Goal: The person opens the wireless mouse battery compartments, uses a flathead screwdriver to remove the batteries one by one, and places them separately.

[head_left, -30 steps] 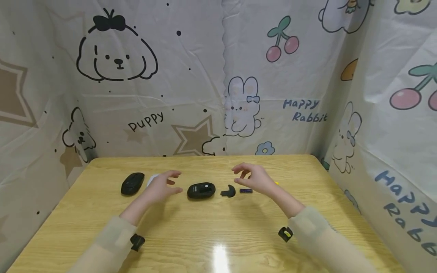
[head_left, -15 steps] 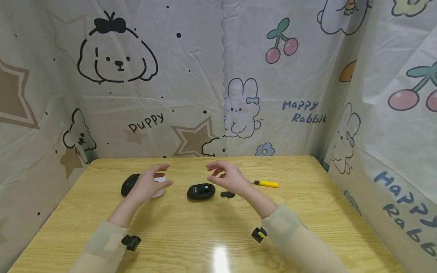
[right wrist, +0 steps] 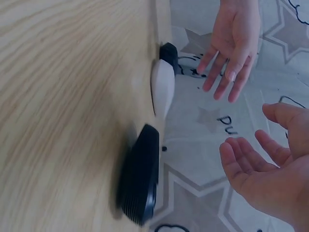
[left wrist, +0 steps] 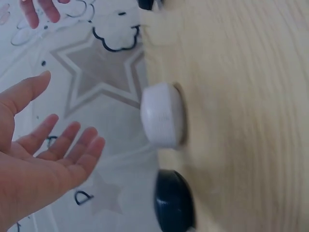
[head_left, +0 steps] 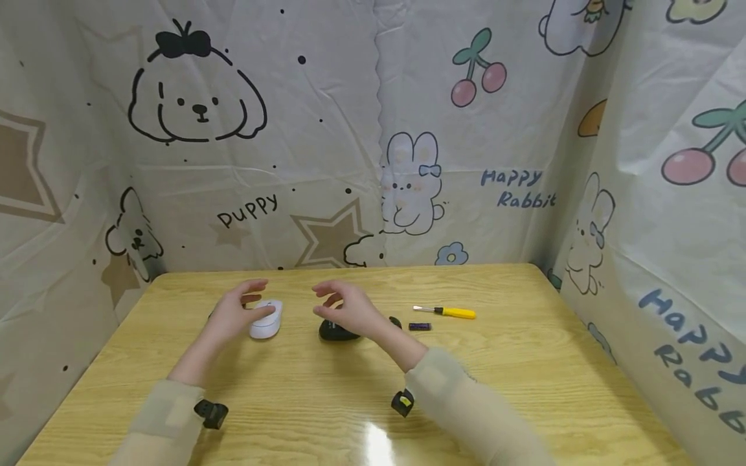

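Note:
My left hand (head_left: 233,312) is raised above the left part of the table, fingers spread and holding nothing. It is nearest to a white computer mouse (head_left: 266,321) and mostly covers a black mouse (left wrist: 175,200), which the left wrist view shows beside the white one. My right hand (head_left: 345,310), also holding nothing, hovers over another black mouse (head_left: 337,332) and hides part of it. Its fingers are loosely bent, and in the right wrist view they are clear of that mouse. A small black cover piece (head_left: 395,321) is partly hidden by the right forearm.
A small dark battery (head_left: 419,327) lies right of the cover piece. Behind it is a screwdriver (head_left: 457,313) with a yellow handle, its tip pointing left. A patterned cloth (head_left: 326,129) hangs at the back and sides of the wooden table (head_left: 315,414).
Both hands have moved left, the right one further, from above the battery to above the middle black mouse. Screwdriver and battery are uncovered; the white mouse shows more. The objects stay in place.

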### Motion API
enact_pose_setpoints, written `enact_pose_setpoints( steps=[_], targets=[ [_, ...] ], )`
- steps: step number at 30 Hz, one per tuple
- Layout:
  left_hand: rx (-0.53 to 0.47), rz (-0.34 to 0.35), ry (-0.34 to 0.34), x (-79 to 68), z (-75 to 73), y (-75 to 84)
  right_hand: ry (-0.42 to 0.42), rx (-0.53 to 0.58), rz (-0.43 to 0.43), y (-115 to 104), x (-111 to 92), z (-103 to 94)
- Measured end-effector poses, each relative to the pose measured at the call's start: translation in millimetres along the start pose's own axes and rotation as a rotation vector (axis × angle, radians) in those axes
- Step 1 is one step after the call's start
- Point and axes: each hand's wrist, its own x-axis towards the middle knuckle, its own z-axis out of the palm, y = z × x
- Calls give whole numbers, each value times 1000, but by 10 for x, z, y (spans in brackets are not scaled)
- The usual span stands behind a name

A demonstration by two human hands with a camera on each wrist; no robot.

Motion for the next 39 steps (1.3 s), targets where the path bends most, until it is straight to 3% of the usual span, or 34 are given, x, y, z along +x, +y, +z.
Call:
enact_pose_setpoints(
  steps=[9,17,27,39],
  targets=[
    [0,4,-20,70,-62,-292,-15,-14,67,-47,202,300],
    [-40,-45,-59,88,-46,-425,-49,-4,165,-32,293,585],
    [-17,-81,-116,126,37,-466,-33,102,303,42,282,850],
    [32,-136,-105,138,47,-455,-4,192,378,87,349,1071]
  ],
)
